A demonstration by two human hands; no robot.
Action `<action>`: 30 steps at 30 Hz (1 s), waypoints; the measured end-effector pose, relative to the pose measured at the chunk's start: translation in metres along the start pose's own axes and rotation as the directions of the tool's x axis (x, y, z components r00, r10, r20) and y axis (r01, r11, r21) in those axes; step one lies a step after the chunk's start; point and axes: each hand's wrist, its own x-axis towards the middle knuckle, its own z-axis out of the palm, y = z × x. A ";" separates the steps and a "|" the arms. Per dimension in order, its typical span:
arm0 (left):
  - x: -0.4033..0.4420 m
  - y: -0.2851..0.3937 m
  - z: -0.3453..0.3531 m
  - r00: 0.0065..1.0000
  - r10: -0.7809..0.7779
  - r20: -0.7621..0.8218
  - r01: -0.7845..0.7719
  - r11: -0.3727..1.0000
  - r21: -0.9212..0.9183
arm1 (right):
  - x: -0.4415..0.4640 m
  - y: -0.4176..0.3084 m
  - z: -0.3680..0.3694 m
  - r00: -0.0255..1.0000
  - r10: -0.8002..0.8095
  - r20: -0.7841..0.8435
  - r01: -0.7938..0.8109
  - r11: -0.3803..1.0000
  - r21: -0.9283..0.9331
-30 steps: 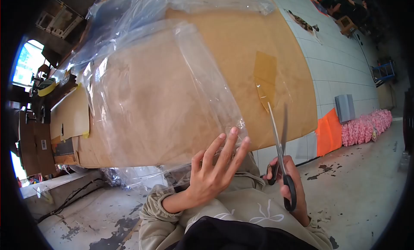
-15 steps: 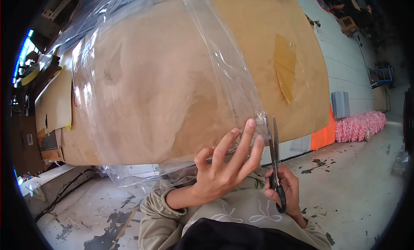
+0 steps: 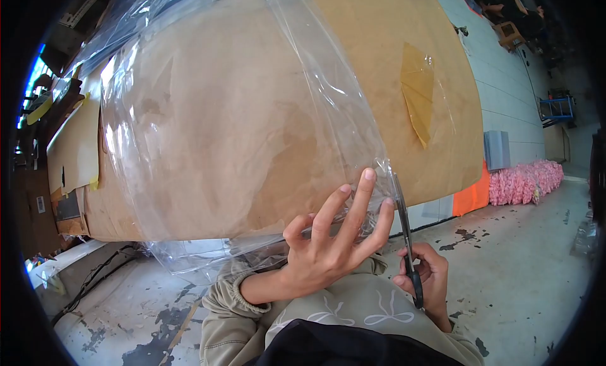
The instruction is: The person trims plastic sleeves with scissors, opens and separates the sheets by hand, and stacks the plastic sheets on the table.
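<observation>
A sheet of clear plastic film (image 3: pixel 214 113) lies over the brown cardboard surface (image 3: pixel 435 170), its near end hanging off the front edge. My left hand (image 3: pixel 338 236) rests on the film's lower right corner, fingers spread and pointing away from me. In my right hand (image 3: pixel 429 277) are black-handled scissors (image 3: pixel 405 224), held just off the table's edge with blades pointing away. Their blades look closed together, beside the right edge of the film and close to my left fingertips. Whether film lies between the blades I cannot tell.
A piece of brown tape (image 3: pixel 417 98) is stuck on the cardboard at right. More clear film (image 3: pixel 151 19) is heaped at the far left. On the floor beyond stand a pink bundle (image 3: pixel 527 183) and an orange panel (image 3: pixel 471 192). Dark cables (image 3: pixel 95 281) run at lower left.
The scissors' blades have come together from slightly apart. My right hand has shifted slightly to the right. My left hand stays on the film, its little finger spread a bit further out.
</observation>
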 end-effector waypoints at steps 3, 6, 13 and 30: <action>0.003 -0.001 -0.001 1.000 0.007 -0.006 -0.007 1.000 -0.006 | -0.001 -0.002 0.000 1.000 0.021 -0.024 -0.022 0.999 -0.036; 0.004 0.001 -0.002 1.000 -0.023 -0.007 0.023 0.999 -0.032 | -0.003 0.002 -0.005 0.999 -0.013 -0.053 0.008 0.995 -0.099; 0.004 0.002 -0.002 1.000 -0.025 -0.010 0.025 0.999 -0.034 | -0.001 0.002 -0.017 0.976 -0.203 -0.078 0.156 0.902 -0.402; 0.012 0.008 -0.010 0.994 -0.074 0.076 0.083 0.990 -0.115 | 0.000 -0.003 -0.009 0.999 0.054 -0.008 -0.054 0.993 -0.106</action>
